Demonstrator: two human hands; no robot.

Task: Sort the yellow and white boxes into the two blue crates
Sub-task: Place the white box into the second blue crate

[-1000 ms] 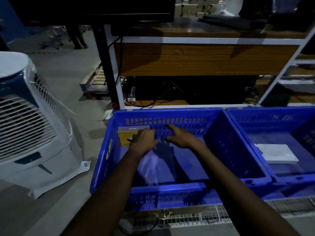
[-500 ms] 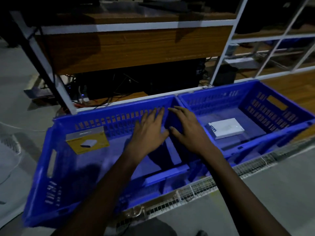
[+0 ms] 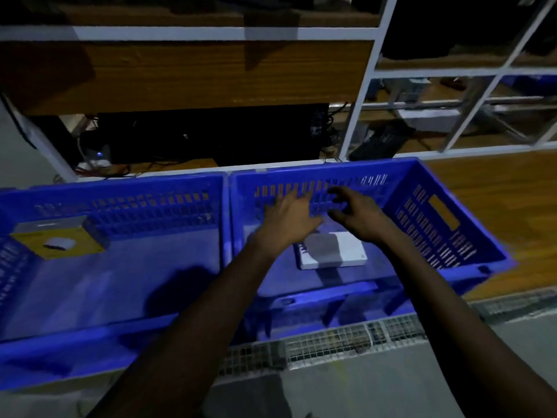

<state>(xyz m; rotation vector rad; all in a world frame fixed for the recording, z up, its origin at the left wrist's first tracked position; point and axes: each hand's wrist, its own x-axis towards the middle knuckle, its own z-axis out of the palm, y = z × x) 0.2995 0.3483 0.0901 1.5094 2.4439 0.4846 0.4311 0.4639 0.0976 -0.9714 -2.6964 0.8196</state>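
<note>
"White box (image 3: 346,251), where does it lie?"

"Flat on the floor of the right blue crate (image 3: 437,230), toward the near side, with dark print along its left edge. A shadow falls across its middle."

"And the yellow box (image 3: 57,241)?"

"In the left blue crate (image 3: 120,185), tucked into the far left corner, face up. A small white device is pictured on it. It is the only box in that crate, and the white one is the only box in the other."

"What are the hands doing?"

"Both hover over the right crate, just beyond the white box. The left hand (image 3: 289,221) is palm down with straight, spread fingers pointing at the slotted far wall. The right hand (image 3: 358,215) is beside it, a little apart, with loosely curled fingers. Neither grips anything."

"Do they touch the box?"

"The left wrist overlaps the box's far left corner in this view, but I cannot tell whether there is contact. Both hands are blurred."

"How do the crates stand?"

"Side by side, walls touching, on a wire mesh ledge (image 3: 331,342). The right crate sits at a slight angle to the left one."

"And around them?"

"Behind is a wooden shelf panel (image 3: 196,73) in a white metal frame (image 3: 358,101), with tangled cables (image 3: 105,168) in the dark space beneath. A wooden surface (image 3: 497,206) lies to the right of the crates, and grey floor (image 3: 391,387) in front."
</note>
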